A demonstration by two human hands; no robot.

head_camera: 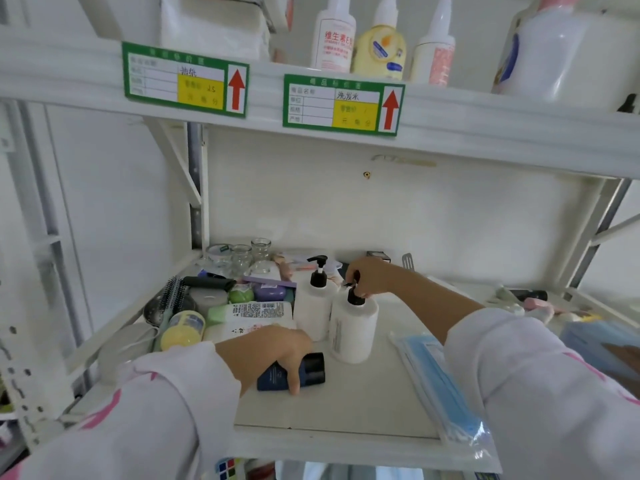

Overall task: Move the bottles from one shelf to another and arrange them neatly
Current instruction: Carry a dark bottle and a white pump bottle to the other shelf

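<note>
Head view: left hand (277,351) grips a dark bottle (298,372) lying on the lower shelf (346,410). Right hand (369,275) pinches the pump of a white bottle (353,327); its twin (317,306) stands just beside. Three bottles (381,39) already line the upper shelf (485,133); these look left to move.

On the white metal lower shelf (346,410), two white pump bottles stand touching: the nearer one (353,327) right of and before the farther one (317,306). A dark blue tube with a black cap (304,370) lies before them. A clear packet of blue face masks (440,386) lies at their right
</note>
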